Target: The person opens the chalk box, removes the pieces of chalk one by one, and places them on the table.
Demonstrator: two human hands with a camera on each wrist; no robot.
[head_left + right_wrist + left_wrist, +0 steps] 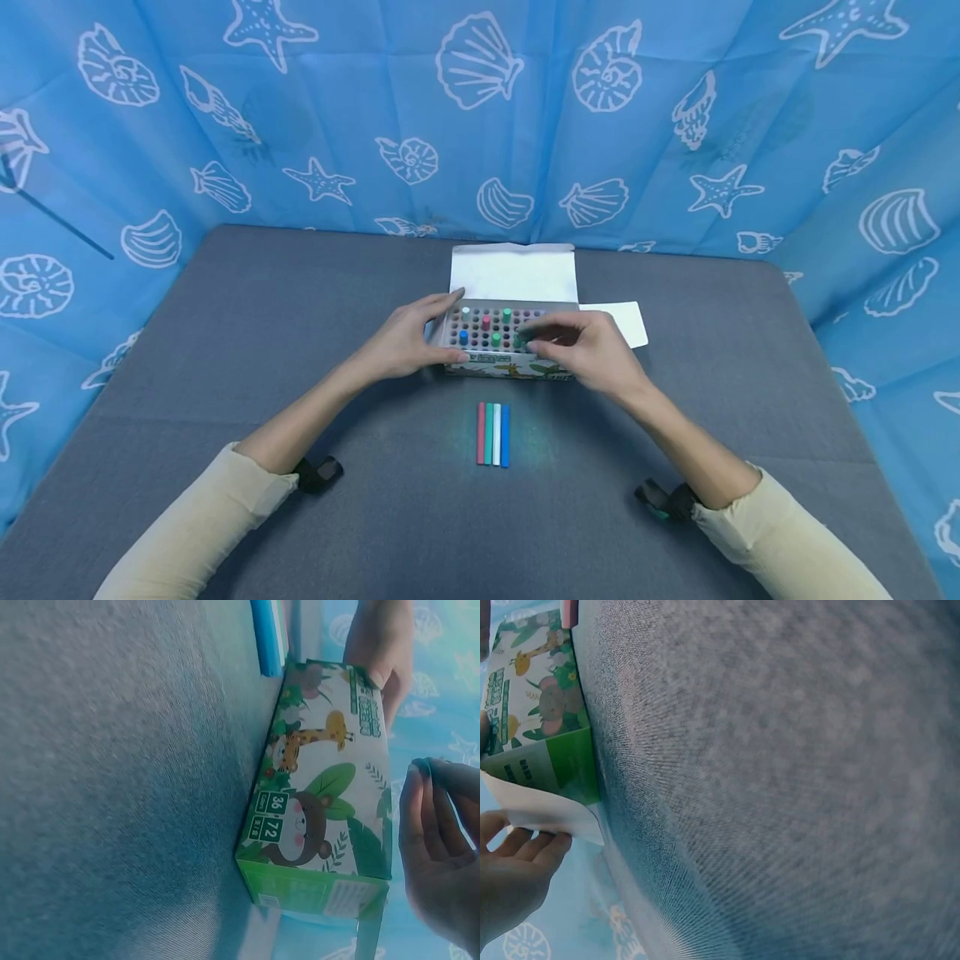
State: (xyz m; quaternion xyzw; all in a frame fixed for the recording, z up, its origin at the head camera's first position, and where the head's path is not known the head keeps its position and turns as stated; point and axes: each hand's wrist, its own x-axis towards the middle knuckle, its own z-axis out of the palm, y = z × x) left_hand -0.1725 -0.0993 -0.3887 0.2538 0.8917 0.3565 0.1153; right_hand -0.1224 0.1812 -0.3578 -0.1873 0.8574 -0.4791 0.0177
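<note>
A cardboard chalk box (510, 365) printed with animals stands with its lid raised. Its holed insert (475, 343) holds several chalk sticks, among them a blue chalk (463, 337), a pink chalk (486, 322) and a white chalk (466, 313). My left hand (408, 337) grips the box's left end, thumb at the front edge and a finger at the back; in the left wrist view its fingers lie along a white side flap (547, 806). Over the right part of the insert, my right hand (585, 346) pinches a green chalk (518, 341), mostly hidden by the fingertips.
Four sticks would exceed naming, so several chalk sticks (497, 435), red, green, white and blue, lie side by side in front of the box on the grey tabletop (375, 517). The white lid (513, 275) stands up behind; a side flap (622, 323) sticks out right.
</note>
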